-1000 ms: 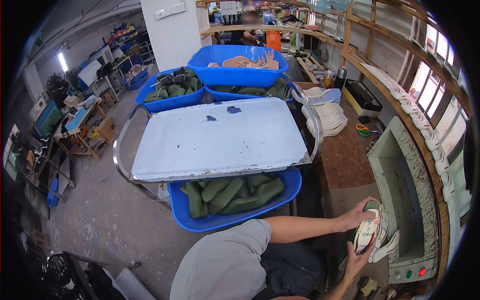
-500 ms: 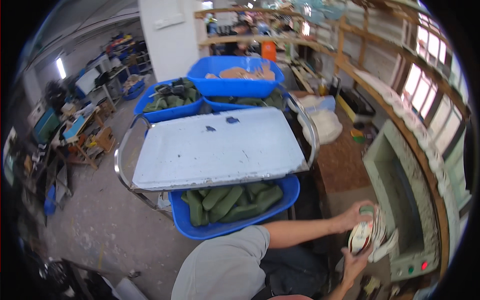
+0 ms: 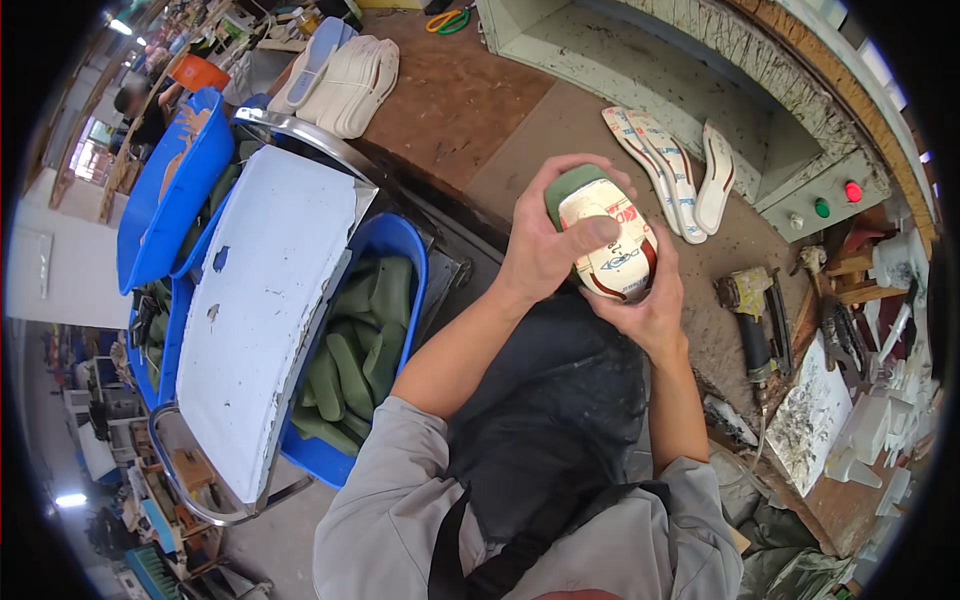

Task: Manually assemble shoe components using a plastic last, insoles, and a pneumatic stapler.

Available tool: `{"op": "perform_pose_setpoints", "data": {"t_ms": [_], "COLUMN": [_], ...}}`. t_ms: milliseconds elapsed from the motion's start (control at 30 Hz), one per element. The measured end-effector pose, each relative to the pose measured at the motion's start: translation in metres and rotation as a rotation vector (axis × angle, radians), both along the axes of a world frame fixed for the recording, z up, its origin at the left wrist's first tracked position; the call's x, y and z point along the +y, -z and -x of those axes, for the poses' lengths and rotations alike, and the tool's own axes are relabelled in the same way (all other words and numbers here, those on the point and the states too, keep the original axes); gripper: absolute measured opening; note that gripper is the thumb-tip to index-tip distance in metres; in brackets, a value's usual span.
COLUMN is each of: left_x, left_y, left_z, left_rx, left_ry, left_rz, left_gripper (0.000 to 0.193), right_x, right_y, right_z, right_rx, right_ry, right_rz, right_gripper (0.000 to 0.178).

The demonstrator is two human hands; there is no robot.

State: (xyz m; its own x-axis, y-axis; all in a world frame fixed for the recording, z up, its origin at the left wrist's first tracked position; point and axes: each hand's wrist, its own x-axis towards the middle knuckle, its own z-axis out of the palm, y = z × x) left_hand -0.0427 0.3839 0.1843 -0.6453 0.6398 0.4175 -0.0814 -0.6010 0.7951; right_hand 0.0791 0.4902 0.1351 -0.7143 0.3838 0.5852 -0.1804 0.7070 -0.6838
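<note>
Both my hands grip a green shoe last (image 3: 572, 184) with a cream insole (image 3: 618, 262) laid against its sole; the insole has red print and a brown strip. My left hand (image 3: 540, 235) wraps the left side, its thumb pressed across the insole. The fingers of my right hand (image 3: 655, 305) close around the last's right and lower end. Just beyond, several loose insoles (image 3: 655, 160) of the same kind lie on the brown bench (image 3: 500, 160), near the opening of a grey-green machine (image 3: 690, 65).
On the left stands a trolley with a worn white top (image 3: 265, 290). Blue tubs (image 3: 412, 270) around it hold several green lasts (image 3: 350, 375). A stack of insoles (image 3: 365, 85) and orange-green scissors (image 3: 447, 20) lie farther along the bench. To the right is a yellow-black power tool (image 3: 750, 320).
My view has swung right toward the bench. The last and insole are now held in front of me, with the insole side up; the loose insoles now lie apart from my hands.
</note>
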Motion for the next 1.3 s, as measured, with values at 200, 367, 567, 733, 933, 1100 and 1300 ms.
{"op": "perform_pose_setpoints", "data": {"t_ms": [200, 367, 567, 733, 933, 1100, 1300], "left_x": [-0.001, -0.001, -0.004, -0.005, -0.004, -0.002, -0.007], "left_y": [-0.002, -0.006, -0.006, -0.006, -0.006, -0.007, -0.007], "left_z": [-0.003, -0.005, -0.007, -0.009, -0.012, -0.014, -0.015], "left_rx": [-0.058, -0.027, -0.004, 0.007, 0.025, -0.011, -0.024], "left_ry": [-0.018, -0.033, -0.072, -0.044, -0.112, -0.148, -0.165], "left_rz": [0.086, 0.105, 0.127, 0.106, 0.162, 0.191, 0.207], "left_gripper": [0.051, 0.05, 0.047, 0.051, 0.046, 0.04, 0.037], "right_x": [0.002, 0.002, -0.002, -0.003, 0.001, 0.0, -0.003], "right_y": [-0.006, -0.003, -0.004, -0.001, -0.002, -0.005, -0.006], "right_z": [0.003, 0.002, 0.004, 0.003, 0.005, 0.004, 0.003], "right_rx": [0.008, -0.01, 0.027, 0.019, 0.021, 0.014, 0.014], "right_ry": [-0.045, -0.072, -0.061, -0.06, -0.086, -0.074, -0.073], "right_rz": [-0.011, 0.076, -0.024, 0.037, 0.026, 0.009, -0.037], "right_gripper": [0.101, 0.102, 0.103, 0.102, 0.102, 0.101, 0.101]}}
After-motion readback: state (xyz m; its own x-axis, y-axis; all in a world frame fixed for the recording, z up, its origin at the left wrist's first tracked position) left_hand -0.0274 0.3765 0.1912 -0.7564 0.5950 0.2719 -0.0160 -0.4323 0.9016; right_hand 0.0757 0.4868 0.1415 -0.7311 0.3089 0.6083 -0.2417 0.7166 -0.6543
